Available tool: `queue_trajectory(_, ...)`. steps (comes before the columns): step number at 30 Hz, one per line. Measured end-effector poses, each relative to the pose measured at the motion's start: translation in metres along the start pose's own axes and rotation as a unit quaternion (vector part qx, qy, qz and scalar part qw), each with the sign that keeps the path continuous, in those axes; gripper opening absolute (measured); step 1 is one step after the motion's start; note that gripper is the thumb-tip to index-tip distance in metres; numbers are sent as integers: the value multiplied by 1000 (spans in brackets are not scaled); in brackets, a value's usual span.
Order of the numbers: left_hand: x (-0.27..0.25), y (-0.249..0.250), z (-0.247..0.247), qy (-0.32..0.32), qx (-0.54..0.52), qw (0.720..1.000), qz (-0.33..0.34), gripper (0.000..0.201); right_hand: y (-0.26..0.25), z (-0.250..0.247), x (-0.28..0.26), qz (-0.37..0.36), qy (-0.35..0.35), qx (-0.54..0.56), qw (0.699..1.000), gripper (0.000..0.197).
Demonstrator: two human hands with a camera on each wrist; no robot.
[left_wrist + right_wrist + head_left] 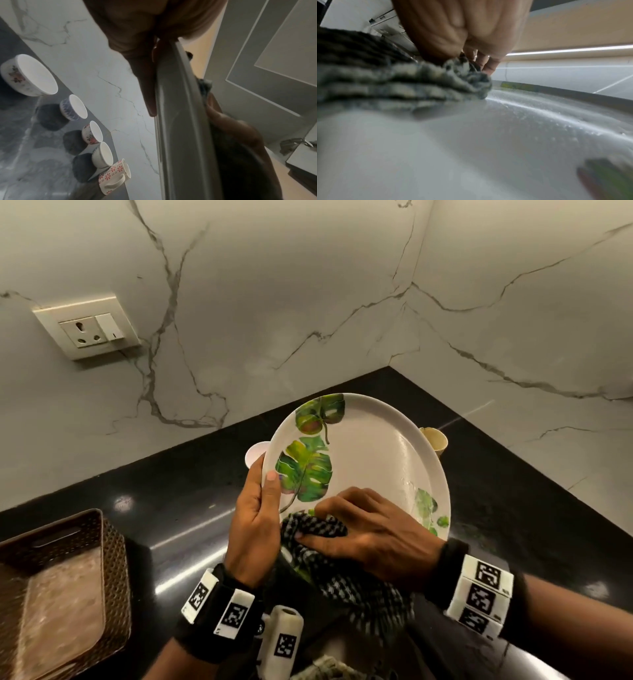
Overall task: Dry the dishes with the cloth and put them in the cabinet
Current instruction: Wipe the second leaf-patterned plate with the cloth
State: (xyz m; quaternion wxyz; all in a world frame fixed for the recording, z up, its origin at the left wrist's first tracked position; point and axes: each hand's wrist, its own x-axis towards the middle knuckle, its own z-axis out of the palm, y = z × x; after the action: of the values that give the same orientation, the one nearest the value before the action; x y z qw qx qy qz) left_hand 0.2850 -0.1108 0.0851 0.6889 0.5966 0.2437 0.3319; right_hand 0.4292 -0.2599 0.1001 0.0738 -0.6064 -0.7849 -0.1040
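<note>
Hands (253,529) grip leaf-printed white plate (370,453) and bunched checked cloth (313,529); droplets at the rim are best wiped firmly.

I am finding no readable words, brand names or numbers anywhere in these views. The only signs showing are black-and-white square code markers (487,573) sitting on the white blocks of the wrist bands, and they are carrying no letters. The switch (107,327) beside the wall socket is bearing a small dark mark, too small to read.
</note>
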Motion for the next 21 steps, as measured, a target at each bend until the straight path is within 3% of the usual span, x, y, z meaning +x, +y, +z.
queue_trajectory(4,-1,2,2,-41,48,998,19,36,9,-1,10,-7,-11,-24,1000,48)
queue_trajectory(9,0,6,-3,-102,78,991,44,36,32,-14,22,13,30,-40,999,42)
queue_trajectory(12,-1,6,-4,-112,80,988,69,37,54,-19,21,69,69,-70,993,40)
queue_trajectory(15,-8,9,-6,-95,36,992,78,37,85,-29,11,174,115,-81,975,33)
queue_trajectory(18,-9,14,-12,-35,17,993,113,37,106,-22,-14,279,79,-103,951,34)
queue_trajectory(21,-6,12,-18,45,-6,991,123,39,90,-4,-34,347,50,-94,932,23)
